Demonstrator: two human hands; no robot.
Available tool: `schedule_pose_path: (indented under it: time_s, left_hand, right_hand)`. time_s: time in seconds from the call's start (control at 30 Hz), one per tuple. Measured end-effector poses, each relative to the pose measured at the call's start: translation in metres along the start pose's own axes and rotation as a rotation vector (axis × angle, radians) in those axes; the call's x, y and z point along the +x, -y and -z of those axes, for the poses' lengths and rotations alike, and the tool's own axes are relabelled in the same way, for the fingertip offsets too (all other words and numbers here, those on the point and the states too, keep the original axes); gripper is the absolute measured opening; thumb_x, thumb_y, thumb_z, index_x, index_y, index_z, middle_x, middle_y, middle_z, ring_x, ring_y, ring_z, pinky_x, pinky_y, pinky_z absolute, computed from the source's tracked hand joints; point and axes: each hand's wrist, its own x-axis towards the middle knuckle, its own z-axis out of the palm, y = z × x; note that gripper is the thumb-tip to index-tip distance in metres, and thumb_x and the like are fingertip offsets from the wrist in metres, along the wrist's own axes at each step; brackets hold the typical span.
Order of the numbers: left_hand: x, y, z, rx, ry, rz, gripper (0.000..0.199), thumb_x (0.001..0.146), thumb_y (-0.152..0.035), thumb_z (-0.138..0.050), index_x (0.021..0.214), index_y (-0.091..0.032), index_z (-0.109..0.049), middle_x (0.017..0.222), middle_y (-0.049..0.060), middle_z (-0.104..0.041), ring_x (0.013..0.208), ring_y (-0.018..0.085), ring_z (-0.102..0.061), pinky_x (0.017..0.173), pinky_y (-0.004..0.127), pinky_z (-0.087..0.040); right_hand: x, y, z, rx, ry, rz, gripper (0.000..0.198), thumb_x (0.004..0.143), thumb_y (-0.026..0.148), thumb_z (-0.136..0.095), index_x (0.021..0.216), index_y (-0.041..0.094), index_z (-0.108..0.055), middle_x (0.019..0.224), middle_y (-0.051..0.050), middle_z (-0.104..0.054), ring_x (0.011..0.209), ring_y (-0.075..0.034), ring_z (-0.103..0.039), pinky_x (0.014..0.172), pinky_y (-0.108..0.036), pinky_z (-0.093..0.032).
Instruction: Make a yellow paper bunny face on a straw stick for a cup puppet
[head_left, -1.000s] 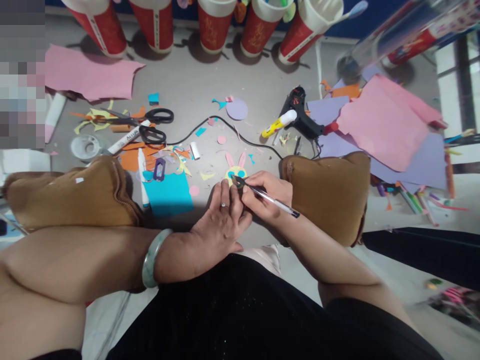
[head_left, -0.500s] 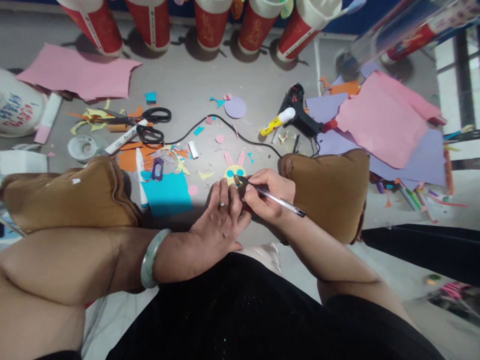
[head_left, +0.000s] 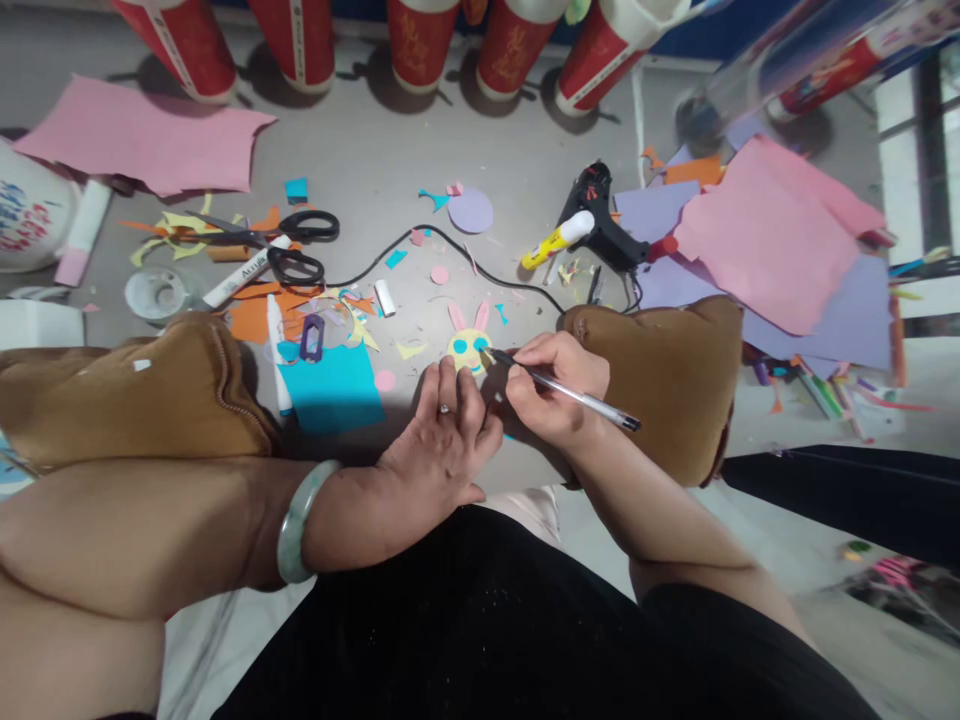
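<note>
A yellow paper rabbit face (head_left: 470, 347) with pink ears and round blue eyes lies on the table. My left hand (head_left: 442, 435) rests with its fingers stretched out, the fingertips on the lower edge of the face. In my right hand (head_left: 559, 385) is a ballpoint pen (head_left: 592, 403) with a clear barrel, pinched between thumb and fingers. Its dark tip points at the right side of the face; whether it touches the paper I cannot tell. To the left lies a blue paper sheet (head_left: 334, 385), near a pink paper circle (head_left: 385, 380).
Black-handled scissors (head_left: 296, 265) lie among scraps at left, by a tape roll (head_left: 155, 294). A black glue gun (head_left: 600, 220) and a yellow glue stick (head_left: 556, 240) sit at right. Brown cushions (head_left: 652, 390) flank my arms. Red paper cups (head_left: 424, 50) line the back.
My right hand and the pen have shifted slightly right, uncovering more of the rabbit face, including a small blue mouth. My left hand stays in place.
</note>
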Motion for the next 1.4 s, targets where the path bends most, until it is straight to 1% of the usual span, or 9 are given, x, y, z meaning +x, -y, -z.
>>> schedule_pose_path:
  time_s: [0.23,0.37,0.57,0.83,1.0,1.1,1.23,1.3,1.4]
  left_hand:
    - [-0.001,0.0,-0.002,-0.008,-0.044,-0.003,0.094,0.082,-0.068,-0.068,0.147,-0.005,-0.047,0.153,0.035,-0.041,0.142,0.055,-0.04,0.117,0.07,-0.029]
    - [-0.001,0.001,-0.003,-0.005,-0.046,-0.008,0.094,0.083,-0.067,-0.068,0.147,-0.002,-0.046,0.153,0.038,-0.04,0.142,0.056,-0.04,0.116,0.07,-0.029]
    - [-0.001,0.001,-0.004,-0.03,-0.035,0.002,0.092,0.083,-0.067,-0.067,0.148,-0.006,-0.045,0.155,0.034,-0.04,0.144,0.054,-0.038,0.117,0.071,-0.027]
    - [0.001,0.001,0.001,-0.014,0.009,0.003,0.092,0.085,-0.067,-0.066,0.15,-0.007,-0.044,0.156,0.034,-0.04,0.144,0.052,-0.039,0.118,0.07,-0.028]
    - [0.001,0.0,0.002,-0.028,0.023,0.002,0.094,0.084,-0.066,-0.067,0.151,-0.005,-0.043,0.155,0.036,-0.038,0.145,0.054,-0.037,0.118,0.07,-0.028]
    - [0.001,0.001,0.003,-0.034,0.017,0.003,0.09,0.085,-0.064,-0.067,0.15,-0.006,-0.045,0.156,0.035,-0.038,0.145,0.054,-0.037,0.118,0.07,-0.028]
    - [0.002,0.001,0.006,-0.047,0.073,-0.004,0.09,0.083,-0.065,-0.069,0.148,-0.007,-0.047,0.156,0.035,-0.039,0.144,0.055,-0.038,0.117,0.072,-0.029]
    - [0.002,0.001,0.005,-0.045,0.049,-0.005,0.091,0.083,-0.066,-0.069,0.147,-0.005,-0.047,0.155,0.036,-0.039,0.144,0.056,-0.038,0.116,0.073,-0.03]
    - [0.0,0.001,-0.001,-0.051,-0.035,-0.009,0.091,0.082,-0.065,-0.07,0.144,-0.002,-0.047,0.153,0.038,-0.04,0.143,0.056,-0.038,0.117,0.073,-0.029]
  right_hand:
    - [0.0,-0.002,-0.001,0.018,0.02,0.003,0.009,0.078,0.017,-0.063,0.082,0.023,-0.058,0.059,0.004,-0.061,0.052,-0.014,-0.062,0.049,-0.027,-0.051]
    - [0.0,-0.001,-0.002,0.005,0.01,-0.004,0.009,0.08,0.018,-0.063,0.082,0.024,-0.057,0.06,0.003,-0.063,0.052,-0.015,-0.063,0.049,-0.028,-0.052]
    - [0.001,0.0,-0.001,-0.011,0.045,-0.014,0.008,0.081,0.019,-0.063,0.081,0.024,-0.057,0.058,0.003,-0.062,0.052,-0.016,-0.064,0.049,-0.029,-0.053]
    - [-0.003,-0.004,-0.002,-0.058,-0.002,-0.03,0.008,0.078,0.019,-0.065,0.081,0.023,-0.059,0.06,0.003,-0.063,0.054,-0.014,-0.064,0.05,-0.028,-0.054]
    - [-0.002,-0.004,-0.002,-0.041,-0.003,-0.039,0.007,0.078,0.019,-0.063,0.08,0.023,-0.058,0.058,0.004,-0.06,0.053,-0.014,-0.062,0.049,-0.028,-0.052]
    - [-0.003,-0.005,-0.001,-0.028,-0.017,-0.043,0.009,0.077,0.018,-0.063,0.079,0.024,-0.057,0.062,0.003,-0.062,0.056,-0.016,-0.065,0.051,-0.029,-0.054]
    - [-0.007,-0.01,0.001,0.034,-0.07,-0.071,0.01,0.08,0.02,-0.064,0.083,0.026,-0.056,0.07,-0.001,-0.064,0.065,-0.02,-0.071,0.055,-0.033,-0.059]
    - [-0.009,-0.011,0.001,0.065,-0.074,-0.069,0.011,0.081,0.022,-0.065,0.087,0.026,-0.057,0.072,-0.002,-0.065,0.068,-0.022,-0.073,0.057,-0.035,-0.062]
    - [-0.009,-0.009,0.0,0.051,-0.085,-0.047,0.008,0.084,0.024,-0.063,0.088,0.026,-0.056,0.072,-0.003,-0.065,0.068,-0.023,-0.074,0.056,-0.036,-0.063]
